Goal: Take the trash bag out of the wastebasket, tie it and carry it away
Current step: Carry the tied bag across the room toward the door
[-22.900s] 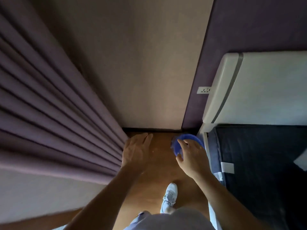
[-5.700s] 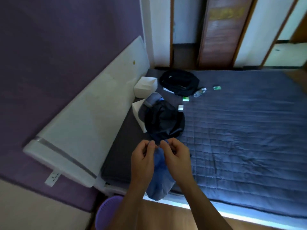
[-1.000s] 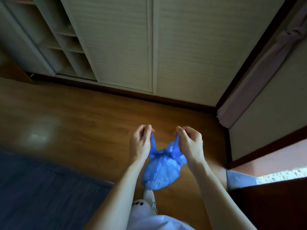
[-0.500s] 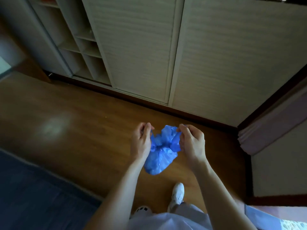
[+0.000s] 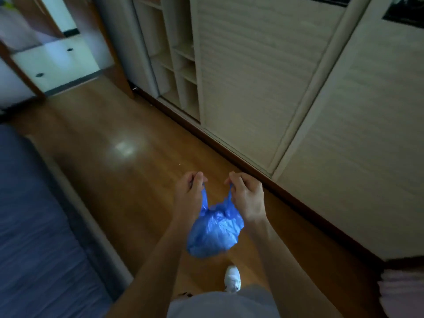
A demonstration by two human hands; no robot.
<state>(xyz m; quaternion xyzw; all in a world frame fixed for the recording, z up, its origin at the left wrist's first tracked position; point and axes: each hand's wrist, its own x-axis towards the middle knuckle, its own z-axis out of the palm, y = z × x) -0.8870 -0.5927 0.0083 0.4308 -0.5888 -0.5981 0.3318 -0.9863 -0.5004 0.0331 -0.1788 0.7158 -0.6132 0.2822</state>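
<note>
A small blue trash bag [image 5: 214, 232] hangs bunched and rounded in front of me above the wooden floor. My left hand [image 5: 189, 190] pinches one twisted end of the bag's top. My right hand [image 5: 246, 193] pinches the other end, a hand's width away, so the two ends are pulled apart and up above the gathered neck. The wastebasket is out of view.
A wardrobe with pale sliding doors [image 5: 257, 72] and open shelves [image 5: 181, 56] runs along the right. The bed's blue cover [image 5: 27, 226] fills the left. A bare strip of wooden floor [image 5: 119, 138] leads to a bright doorway [image 5: 52, 58] at top left. My white shoe [image 5: 232, 278] is below the bag.
My hands have drawn apart again, stretching the bag's two ends up from the neck; half a second ago they were bunched together. My view has turned left along the wardrobe toward the doorway.
</note>
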